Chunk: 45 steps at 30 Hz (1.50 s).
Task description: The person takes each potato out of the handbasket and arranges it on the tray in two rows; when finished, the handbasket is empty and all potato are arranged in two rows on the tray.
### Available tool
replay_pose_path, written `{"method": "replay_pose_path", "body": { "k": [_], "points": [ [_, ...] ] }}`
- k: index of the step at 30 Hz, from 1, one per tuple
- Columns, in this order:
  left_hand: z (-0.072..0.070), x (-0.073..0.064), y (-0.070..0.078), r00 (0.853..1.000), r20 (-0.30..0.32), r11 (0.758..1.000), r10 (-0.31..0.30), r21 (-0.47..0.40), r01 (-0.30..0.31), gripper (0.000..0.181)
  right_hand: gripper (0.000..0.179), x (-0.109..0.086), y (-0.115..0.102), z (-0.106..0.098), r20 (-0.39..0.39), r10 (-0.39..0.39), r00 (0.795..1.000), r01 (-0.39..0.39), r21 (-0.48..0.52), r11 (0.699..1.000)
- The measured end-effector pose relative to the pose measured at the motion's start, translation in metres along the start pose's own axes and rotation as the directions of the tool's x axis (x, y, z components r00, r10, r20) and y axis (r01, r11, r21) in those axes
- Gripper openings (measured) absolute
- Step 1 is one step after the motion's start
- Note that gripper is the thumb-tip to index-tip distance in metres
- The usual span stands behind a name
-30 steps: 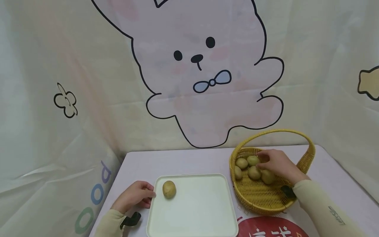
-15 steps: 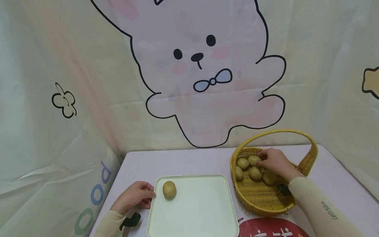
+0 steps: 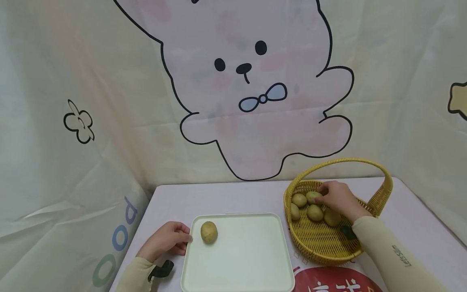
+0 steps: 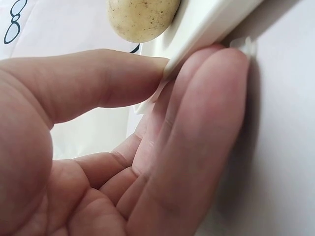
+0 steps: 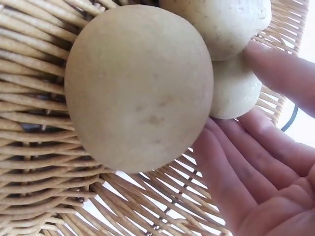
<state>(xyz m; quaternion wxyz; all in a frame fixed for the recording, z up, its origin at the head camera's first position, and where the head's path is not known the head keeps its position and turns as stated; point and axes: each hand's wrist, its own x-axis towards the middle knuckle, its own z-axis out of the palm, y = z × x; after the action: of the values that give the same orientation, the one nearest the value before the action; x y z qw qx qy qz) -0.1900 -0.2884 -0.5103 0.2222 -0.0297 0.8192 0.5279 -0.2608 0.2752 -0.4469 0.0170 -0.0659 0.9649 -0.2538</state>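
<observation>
My left hand [image 3: 168, 240] holds the white tray [image 3: 240, 259] at its left rim. In the left wrist view the thumb lies on the rim with the fingers beneath it. One potato [image 3: 209, 232] sits in the tray's far left corner. My right hand [image 3: 339, 199] reaches into a yellow wicker basket [image 3: 321, 247] at the right. Its thumb and fingers are round a potato [image 5: 237, 91] at the back, partly hidden by nearer ones in the right wrist view. Several more potatoes [image 3: 315, 213] lie in the basket; a large one [image 5: 140, 88] fills the near part of that view.
The basket's tall handle [image 3: 346, 159] arches over the right hand. Both stand on a table with a pale cloth [image 3: 233, 198], with a red printed patch [image 3: 335, 280] in front of the basket. A fabric backdrop with a cartoon animal [image 3: 251, 134] hangs behind.
My right forearm has shifted slightly left while the hand stays at the back potato. The left hand, the tray and its potato have stayed in place.
</observation>
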Motion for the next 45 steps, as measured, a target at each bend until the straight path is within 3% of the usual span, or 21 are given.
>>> {"method": "replay_pose_path", "body": {
  "k": [5,12,20,32,39,45],
  "points": [
    [0.000,0.001,-0.002,1.000,-0.004,1.000,0.004,-0.006,-0.004,0.025,0.046,0.001,-0.001,0.002,0.002,-0.014,1.000,0.014,-0.022,1.000],
    [0.000,0.001,-0.003,1.000,-0.009,1.000,-0.002,-0.005,0.002,0.025,0.039,-0.001,-0.001,0.003,-0.027,-0.063,0.998,0.061,-0.046,0.997],
    [0.001,0.003,-0.001,1.000,0.007,1.000,0.007,-0.002,-0.007,0.025,0.041,-0.023,-0.002,-0.010,-0.095,-0.039,0.995,0.037,-0.020,0.999],
    [-0.001,0.001,-0.001,1.000,-0.004,1.000,0.012,-0.001,-0.012,0.025,0.049,-0.077,-0.052,-0.031,-0.112,-0.006,0.994,0.006,-0.004,1.000],
    [-0.002,0.000,0.000,1.000,-0.014,1.000,0.007,0.003,-0.007,0.024,0.050,-0.112,-0.080,-0.023,-0.122,-0.007,0.993,0.010,0.031,0.999],
    [-0.002,0.001,0.001,1.000,-0.011,1.000,0.003,0.012,-0.003,0.023,0.045,-0.126,-0.112,-0.006,-0.091,-0.031,0.995,0.038,0.072,0.997]
  ]
}}
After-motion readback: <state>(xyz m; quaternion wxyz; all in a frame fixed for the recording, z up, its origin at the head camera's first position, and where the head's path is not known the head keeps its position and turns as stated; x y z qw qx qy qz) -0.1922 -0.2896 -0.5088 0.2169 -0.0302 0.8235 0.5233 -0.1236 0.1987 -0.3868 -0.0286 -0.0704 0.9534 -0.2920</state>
